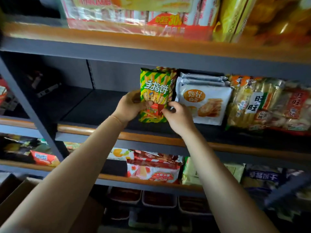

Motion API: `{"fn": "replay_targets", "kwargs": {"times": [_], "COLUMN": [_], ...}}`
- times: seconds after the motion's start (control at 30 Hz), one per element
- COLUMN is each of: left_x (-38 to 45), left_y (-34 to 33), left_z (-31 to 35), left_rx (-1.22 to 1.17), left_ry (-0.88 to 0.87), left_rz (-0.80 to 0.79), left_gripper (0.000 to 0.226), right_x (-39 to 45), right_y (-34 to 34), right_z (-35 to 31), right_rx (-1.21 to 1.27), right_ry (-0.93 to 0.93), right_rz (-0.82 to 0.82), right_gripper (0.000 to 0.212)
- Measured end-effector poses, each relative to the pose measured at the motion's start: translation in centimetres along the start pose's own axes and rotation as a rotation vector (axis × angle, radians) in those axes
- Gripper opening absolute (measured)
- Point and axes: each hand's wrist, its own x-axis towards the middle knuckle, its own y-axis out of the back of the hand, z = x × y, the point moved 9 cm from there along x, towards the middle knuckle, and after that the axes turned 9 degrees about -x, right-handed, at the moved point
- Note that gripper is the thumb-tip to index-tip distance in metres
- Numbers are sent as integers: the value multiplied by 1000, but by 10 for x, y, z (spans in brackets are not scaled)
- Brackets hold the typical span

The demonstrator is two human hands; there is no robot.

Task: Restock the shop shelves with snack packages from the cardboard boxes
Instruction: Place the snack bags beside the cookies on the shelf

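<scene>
A green and yellow striped snack bag (154,86) stands upright on the dark middle shelf (94,111), right beside a stack of white cracker bags (204,100). My left hand (130,106) grips the bag's left lower edge, thumb across its front. My right hand (176,118) pinches the bag's lower right side with curled fingers. More bags of the same kind show just behind it. A corner of a cardboard box (15,197) shows at the lower left.
Rice cracker packs (267,105) fill the shelf's right end; its left half is bare. Red and yellow packs (151,19) sit on the shelf above. Wafer packs (153,169) and other snacks lie on the shelf below. A wooden lip (151,136) edges each shelf.
</scene>
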Motion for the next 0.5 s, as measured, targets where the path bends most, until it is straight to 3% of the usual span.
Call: {"fn": "replay_targets", "kwargs": {"times": [0.13, 0.23, 0.37, 0.43, 0.5], "left_x": [58, 95, 118, 126, 129], "left_y": [3, -8, -22, -26, -30], "left_z": [-28, -47, -60, -63, -66], "left_rx": [9, 97, 142, 147, 96], "left_ry": [30, 39, 45, 64, 99], "left_rz": [33, 4, -12, 2, -50], "left_gripper": [50, 53, 47, 66, 107], "right_x": [34, 51, 63, 66, 67], "right_y": [-16, -24, -36, -37, -37], "right_z": [13, 22, 27, 29, 28], "right_rx": [20, 14, -11, -21, -36], "right_ry": [-126, -175, -203, -215, -221], "right_rz": [12, 52, -13, -22, -18], "right_gripper": [41, 40, 51, 57, 60]}}
